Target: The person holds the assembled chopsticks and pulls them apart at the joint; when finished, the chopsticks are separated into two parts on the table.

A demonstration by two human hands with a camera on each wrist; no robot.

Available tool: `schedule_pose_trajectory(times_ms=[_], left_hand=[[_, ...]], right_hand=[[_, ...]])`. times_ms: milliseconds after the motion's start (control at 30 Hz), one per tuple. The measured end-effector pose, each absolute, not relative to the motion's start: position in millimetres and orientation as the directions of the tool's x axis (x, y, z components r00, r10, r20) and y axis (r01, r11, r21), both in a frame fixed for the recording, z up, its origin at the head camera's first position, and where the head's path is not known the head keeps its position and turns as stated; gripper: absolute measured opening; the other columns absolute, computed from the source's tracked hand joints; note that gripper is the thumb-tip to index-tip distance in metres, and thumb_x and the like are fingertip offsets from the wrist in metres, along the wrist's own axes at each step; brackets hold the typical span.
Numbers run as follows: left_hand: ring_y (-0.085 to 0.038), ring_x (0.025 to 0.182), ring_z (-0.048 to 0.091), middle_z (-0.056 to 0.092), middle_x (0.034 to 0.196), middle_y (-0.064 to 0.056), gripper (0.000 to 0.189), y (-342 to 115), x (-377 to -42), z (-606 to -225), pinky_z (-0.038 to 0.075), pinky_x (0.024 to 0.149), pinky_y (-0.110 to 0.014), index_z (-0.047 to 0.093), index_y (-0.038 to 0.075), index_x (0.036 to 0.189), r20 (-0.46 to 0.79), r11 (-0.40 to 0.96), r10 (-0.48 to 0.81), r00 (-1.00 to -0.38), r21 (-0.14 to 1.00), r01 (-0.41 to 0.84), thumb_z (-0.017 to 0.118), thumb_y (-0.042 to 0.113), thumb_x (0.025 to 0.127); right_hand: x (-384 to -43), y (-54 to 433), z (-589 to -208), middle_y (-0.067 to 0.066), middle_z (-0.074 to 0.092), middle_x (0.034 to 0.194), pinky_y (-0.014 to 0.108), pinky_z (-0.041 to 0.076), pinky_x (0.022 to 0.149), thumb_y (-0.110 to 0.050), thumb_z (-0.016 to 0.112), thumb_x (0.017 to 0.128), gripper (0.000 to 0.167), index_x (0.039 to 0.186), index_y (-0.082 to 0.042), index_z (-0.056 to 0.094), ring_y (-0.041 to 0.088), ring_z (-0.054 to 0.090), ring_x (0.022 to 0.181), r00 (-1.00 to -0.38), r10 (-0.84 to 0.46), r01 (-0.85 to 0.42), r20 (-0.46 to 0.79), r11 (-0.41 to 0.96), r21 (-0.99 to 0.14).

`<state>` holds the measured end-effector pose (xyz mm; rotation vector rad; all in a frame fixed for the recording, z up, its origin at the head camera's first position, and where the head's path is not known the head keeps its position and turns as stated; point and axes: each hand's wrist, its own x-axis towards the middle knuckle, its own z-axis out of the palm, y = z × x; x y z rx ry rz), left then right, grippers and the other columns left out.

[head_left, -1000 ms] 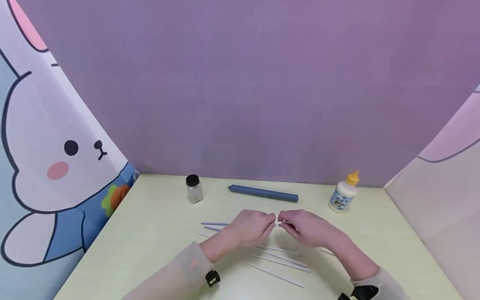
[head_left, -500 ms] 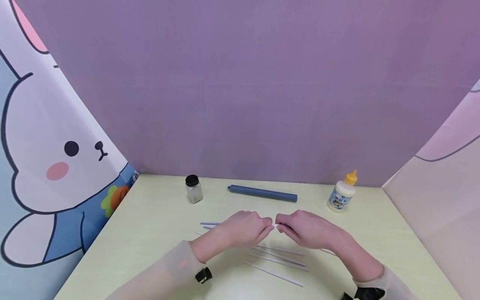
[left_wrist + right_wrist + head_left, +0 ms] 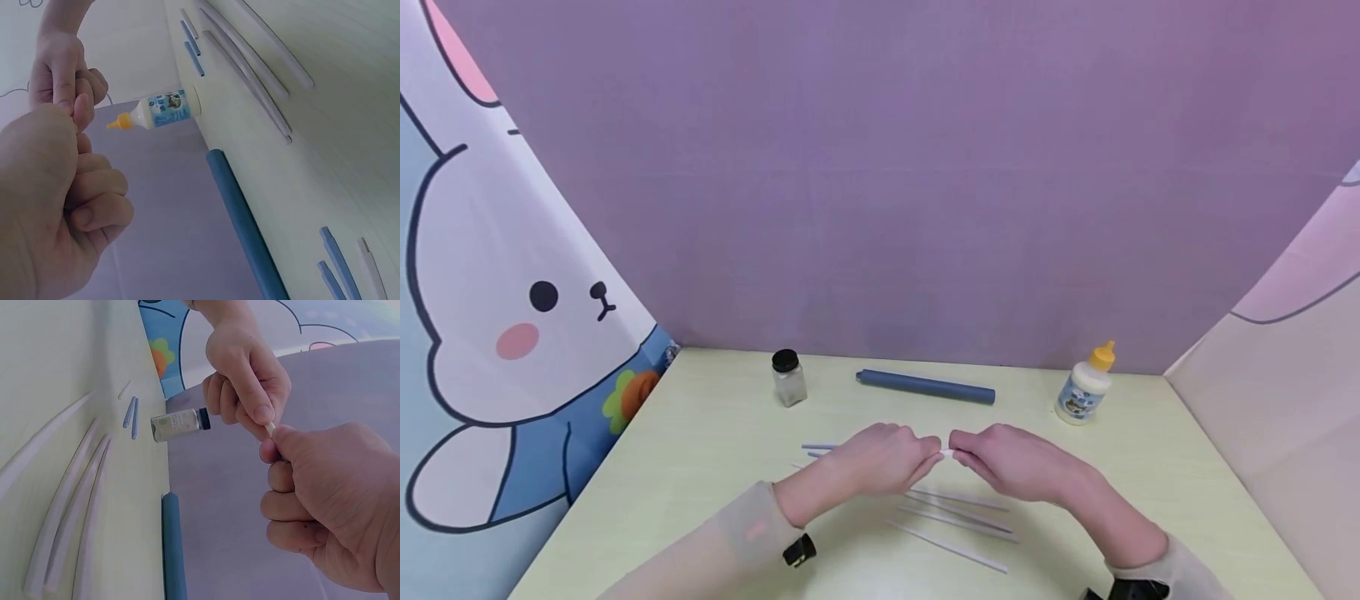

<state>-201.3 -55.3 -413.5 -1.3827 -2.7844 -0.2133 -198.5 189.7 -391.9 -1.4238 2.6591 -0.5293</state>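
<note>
In the head view, my left hand and right hand meet above the table, fingers curled and fingertips almost touching. Between them they pinch a thin white stick, of which only a short bit shows; the rest is hidden in the fingers. The right wrist view has this bit of stick between both thumbs. Under the hands lie several long, thin pale sticks, slightly bowed in the left wrist view. Thin blue sticks, partly covered by my left arm, lie to the left; their ends step down narrower.
At the back of the table lies a thick dark blue rod. A small clear jar with a black lid stands back left, a white glue bottle with a yellow nozzle back right. A purple backdrop rises behind.
Both hands have turned slightly and shifted a little left, still pinching the white stick. My left forearm has swung outward to the left. The objects on the table have stayed put.
</note>
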Motion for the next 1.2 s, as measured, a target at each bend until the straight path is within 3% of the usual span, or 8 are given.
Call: schedule_pose_trajectory(times_ms=[333,700,1000,1200], left_hand=[[-0.004,0.050,0.033,0.033,0.060,0.011,0.034,-53.2,-193.7,-409.3,0.032,0.048,-0.019,0.050,0.018,0.085,0.043,0.625,0.767,-0.640,0.177,0.760,0.042,0.031,0.116],[-0.003,0.049,0.031,0.032,0.059,0.011,0.035,-57.2,-187.2,-407.1,0.032,0.048,-0.019,0.052,0.018,0.085,0.036,0.604,0.786,-0.617,0.169,0.779,0.042,0.031,0.116],[-0.002,0.049,0.029,0.031,0.060,0.011,0.034,-54.3,-186.4,-407.4,0.029,0.045,-0.017,0.051,0.017,0.084,0.074,0.610,0.776,-0.627,0.164,0.775,0.044,0.029,0.115],[-0.002,0.048,0.029,0.032,0.060,0.011,0.034,-54.1,-186.7,-407.5,0.029,0.045,-0.017,0.051,0.017,0.084,0.058,0.611,0.777,-0.627,0.173,0.773,0.045,0.029,0.115]], right_hand=[[-194.3,192.8,-397.3,-0.018,0.023,0.069,0.014,0.032,0.056,-0.013,0.059,0.109,0.018,0.093,-0.018,0.051,-0.006,0.031,0.060,-0.537,-0.825,-0.833,0.176,0.485,-0.267],[-193.0,195.5,-401.7,-0.017,0.023,0.068,0.009,0.025,0.054,-0.018,0.061,0.109,0.021,0.092,-0.019,0.048,-0.008,0.024,0.061,-0.420,-0.862,-0.908,0.283,0.400,-0.128],[-191.7,197.6,-399.5,-0.017,0.023,0.068,0.008,0.025,0.053,-0.009,0.069,0.102,0.024,0.094,-0.018,0.048,-0.009,0.025,0.059,-0.447,-0.849,-0.894,0.281,0.423,-0.145],[-191.0,198.3,-400.6,-0.017,0.023,0.068,0.008,0.023,0.053,-0.016,0.061,0.108,0.020,0.093,-0.019,0.048,-0.009,0.024,0.060,-0.441,-0.845,-0.897,0.301,0.421,-0.134]])
